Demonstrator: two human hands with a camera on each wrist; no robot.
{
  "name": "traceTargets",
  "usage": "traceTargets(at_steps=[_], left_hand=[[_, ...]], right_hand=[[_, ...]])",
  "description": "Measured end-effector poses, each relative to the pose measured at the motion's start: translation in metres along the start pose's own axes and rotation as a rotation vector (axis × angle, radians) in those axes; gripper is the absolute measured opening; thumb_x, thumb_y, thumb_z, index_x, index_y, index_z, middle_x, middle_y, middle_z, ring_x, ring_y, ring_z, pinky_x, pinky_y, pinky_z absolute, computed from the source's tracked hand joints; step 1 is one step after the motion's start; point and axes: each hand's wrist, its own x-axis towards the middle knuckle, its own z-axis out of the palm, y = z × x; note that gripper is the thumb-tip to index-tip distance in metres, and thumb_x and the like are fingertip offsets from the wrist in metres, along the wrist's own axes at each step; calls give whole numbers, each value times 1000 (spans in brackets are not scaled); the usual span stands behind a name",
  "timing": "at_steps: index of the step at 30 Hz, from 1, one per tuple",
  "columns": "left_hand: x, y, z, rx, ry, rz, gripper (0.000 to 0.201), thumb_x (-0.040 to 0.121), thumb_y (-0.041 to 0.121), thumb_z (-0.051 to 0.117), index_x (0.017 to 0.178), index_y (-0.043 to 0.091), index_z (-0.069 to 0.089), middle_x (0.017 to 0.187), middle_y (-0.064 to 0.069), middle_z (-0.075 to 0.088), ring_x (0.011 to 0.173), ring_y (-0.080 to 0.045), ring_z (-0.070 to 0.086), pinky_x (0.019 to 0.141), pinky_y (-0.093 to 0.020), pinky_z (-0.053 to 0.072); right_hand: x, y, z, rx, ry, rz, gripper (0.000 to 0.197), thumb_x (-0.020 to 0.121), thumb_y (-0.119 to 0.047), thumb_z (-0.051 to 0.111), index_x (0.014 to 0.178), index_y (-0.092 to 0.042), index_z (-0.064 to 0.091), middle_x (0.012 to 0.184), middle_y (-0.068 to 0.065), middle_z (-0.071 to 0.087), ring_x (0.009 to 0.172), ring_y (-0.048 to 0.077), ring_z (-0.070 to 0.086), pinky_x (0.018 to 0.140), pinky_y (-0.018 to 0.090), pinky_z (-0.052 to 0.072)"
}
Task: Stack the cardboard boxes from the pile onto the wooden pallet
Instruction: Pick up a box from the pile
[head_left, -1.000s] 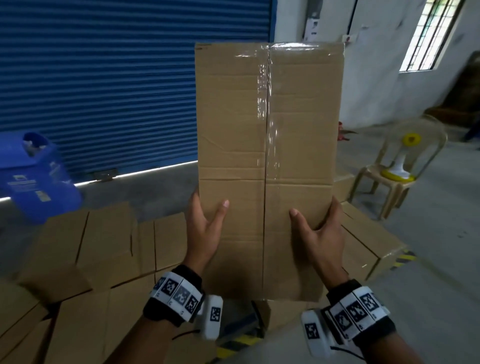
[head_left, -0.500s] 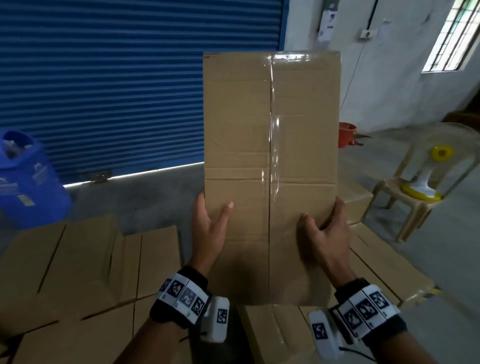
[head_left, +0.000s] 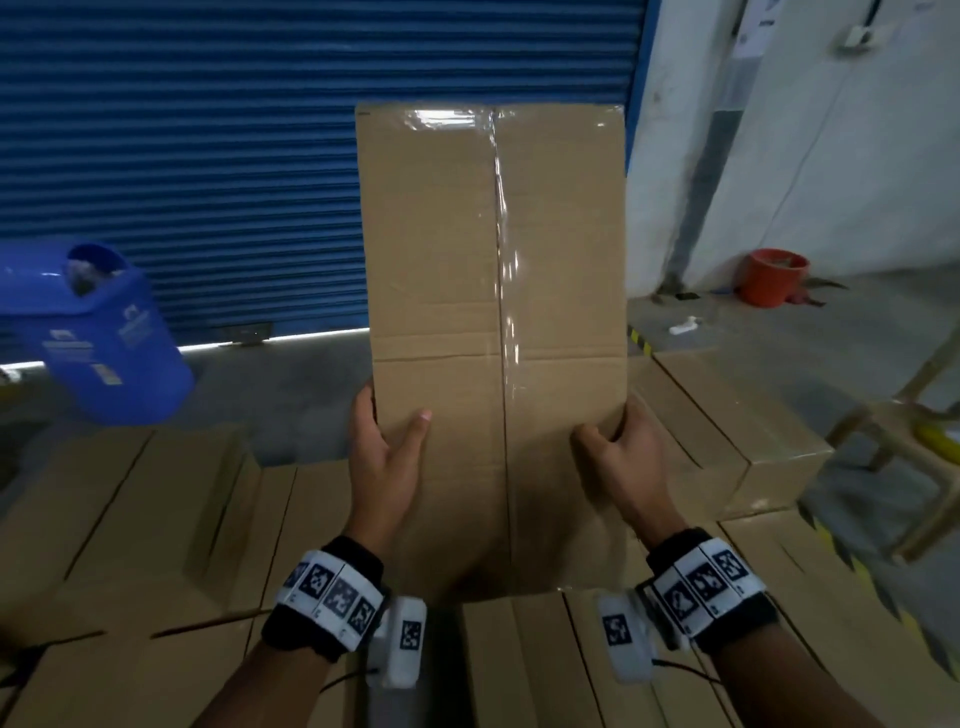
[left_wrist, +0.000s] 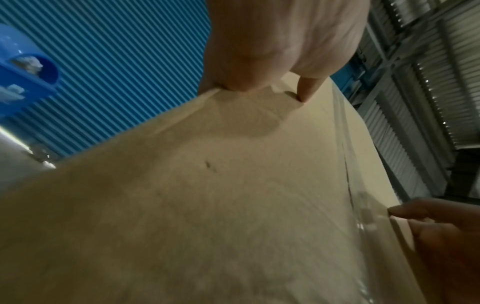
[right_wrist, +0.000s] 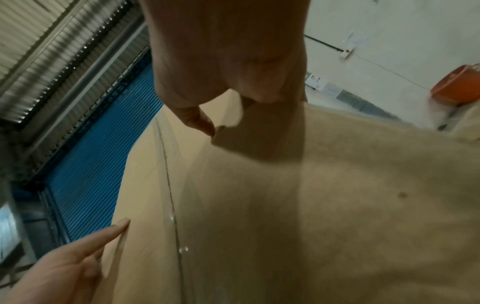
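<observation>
The box (head_left: 493, 332) is carried upright in front of the chest, above the boxes (head_left: 156, 545) laid out below, the left hand (head_left: 387, 457) and right hand (head_left: 621, 457) each gripping a side edge low down, thumbs on the taped face. Since a second ago the view has swung leftward, so the chair has slid to the frame's edge and the bin (head_left: 104, 332) has come closer. I judge the carry is under way; no pallet shows
</observation>
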Motion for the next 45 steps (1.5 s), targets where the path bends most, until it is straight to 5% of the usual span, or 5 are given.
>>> traceTargets(at_steps=[17,24,30,36,45], left_hand=[[168,-188,72,62,-23,-304,63,91,38,70,143,25,38,138,3,57,124,-17,56,107,-50,47],[252,-306,86,135,-63,-457,41,76,56,69,105,71,44,119,18,62,113,-12,61,93,-40,50],[272,-402,102,139,-105,-681,82,78,63,73,144,26,41,143,-3,53,129,-26,53,106,-54,45],[268,-466,120,63,-113,-878,128,58,87,66,159,27,17,165,-1,24,148,-25,29,114,-43,30],[265,-512,146,189,-169,-924,76,98,37,60,159,20,19,163,-8,29,145,-32,35,111,-46,35]], right_hand=[[210,131,117,-5,-211,257,84,63,-66,68,131,-20,52,115,1,65,103,21,63,86,51,55],[287,209,199,-88,-286,502,55,84,-27,71,134,-16,49,117,5,64,103,23,60,86,40,53],[320,293,237,-113,-406,622,49,82,-32,75,123,-20,51,111,0,65,102,21,62,82,40,55],[330,356,256,-126,-475,725,23,91,-16,66,99,-32,53,105,1,63,97,18,63,90,45,55],[344,408,272,-82,-400,808,54,84,-29,71,132,-23,47,119,7,58,108,29,60,92,54,54]])
